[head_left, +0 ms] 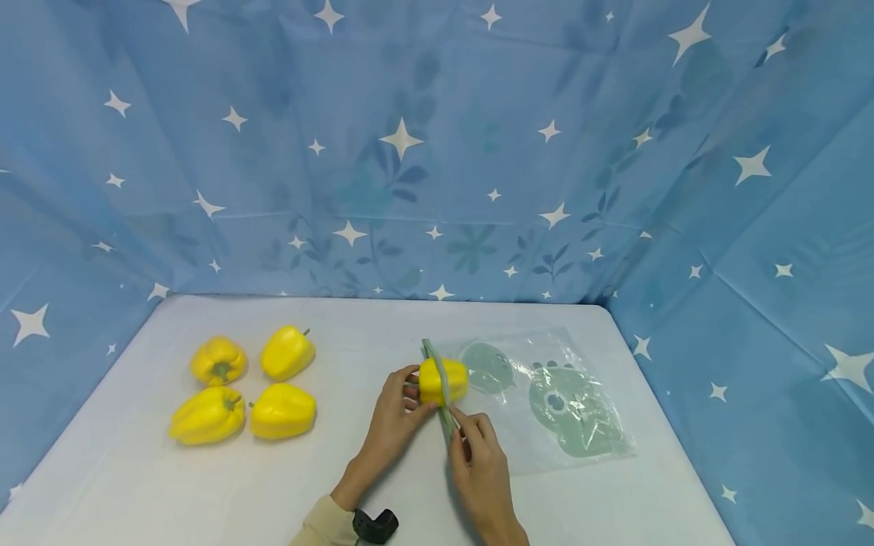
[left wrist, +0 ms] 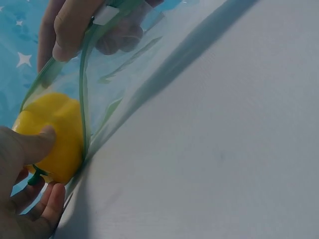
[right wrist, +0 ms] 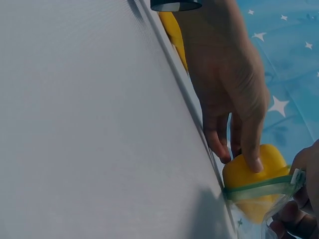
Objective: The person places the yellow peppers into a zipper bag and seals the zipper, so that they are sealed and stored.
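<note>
My left hand (head_left: 391, 428) grips a yellow bell pepper (head_left: 432, 381) by its stem end, thumb on its side. In the left wrist view the green stem (left wrist: 36, 177) of this pepper (left wrist: 62, 132) points back between the fingers. The pepper's far end is inside the mouth of a clear zip bag (head_left: 515, 444), whose green zip strip (right wrist: 259, 188) crosses over it. At the near corner of the mouth, my right hand (head_left: 481, 470) pinches the bag's edge beside a small white slider (left wrist: 105, 15).
Several more yellow bell peppers (head_left: 283, 411) lie grouped on the left of the white table (head_left: 328, 326). The bag, printed with green shapes (head_left: 576, 406), spreads flat to the right. A blue star-patterned curtain (head_left: 437, 174) stands behind and along the sides. A black band (head_left: 375, 525) is on my left wrist.
</note>
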`<state>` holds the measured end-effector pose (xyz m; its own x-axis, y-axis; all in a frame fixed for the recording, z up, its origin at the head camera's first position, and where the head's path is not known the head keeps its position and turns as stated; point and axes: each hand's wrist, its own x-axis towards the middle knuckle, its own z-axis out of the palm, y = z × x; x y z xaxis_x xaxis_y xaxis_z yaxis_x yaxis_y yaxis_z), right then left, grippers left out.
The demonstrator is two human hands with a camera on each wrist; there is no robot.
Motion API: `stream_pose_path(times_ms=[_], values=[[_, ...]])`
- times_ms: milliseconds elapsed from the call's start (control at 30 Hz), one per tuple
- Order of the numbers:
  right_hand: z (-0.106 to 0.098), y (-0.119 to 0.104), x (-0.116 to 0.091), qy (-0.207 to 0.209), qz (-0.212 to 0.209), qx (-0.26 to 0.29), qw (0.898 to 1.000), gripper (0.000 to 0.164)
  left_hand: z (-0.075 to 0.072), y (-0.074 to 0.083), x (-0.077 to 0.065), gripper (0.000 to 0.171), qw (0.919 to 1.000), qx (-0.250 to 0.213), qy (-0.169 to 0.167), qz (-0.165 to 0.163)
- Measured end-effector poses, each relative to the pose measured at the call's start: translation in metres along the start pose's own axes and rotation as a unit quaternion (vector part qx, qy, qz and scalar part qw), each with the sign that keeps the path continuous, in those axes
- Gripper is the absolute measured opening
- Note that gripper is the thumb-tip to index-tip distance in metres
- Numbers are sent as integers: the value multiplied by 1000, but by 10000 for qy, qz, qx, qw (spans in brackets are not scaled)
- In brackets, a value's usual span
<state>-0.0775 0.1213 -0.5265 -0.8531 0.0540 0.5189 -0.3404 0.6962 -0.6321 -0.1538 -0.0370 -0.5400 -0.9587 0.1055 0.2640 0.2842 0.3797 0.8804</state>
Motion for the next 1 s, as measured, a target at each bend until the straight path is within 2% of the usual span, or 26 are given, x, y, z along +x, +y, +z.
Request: stream_pose_path(times_ms=[267, 567, 1000], values=[[0, -4, 0, -25, 67, -42, 10000, 39, -1, -3, 1, 58, 9996, -245, 128, -85], [-1, -6, -3, -124, 180, -204, 9996, 39, 3, 4, 3, 52, 9993, -284, 185, -150], [0, -5, 0, -182, 165, -120, 9996, 39, 7, 8, 12, 42, 9986, -440, 240, -159]])
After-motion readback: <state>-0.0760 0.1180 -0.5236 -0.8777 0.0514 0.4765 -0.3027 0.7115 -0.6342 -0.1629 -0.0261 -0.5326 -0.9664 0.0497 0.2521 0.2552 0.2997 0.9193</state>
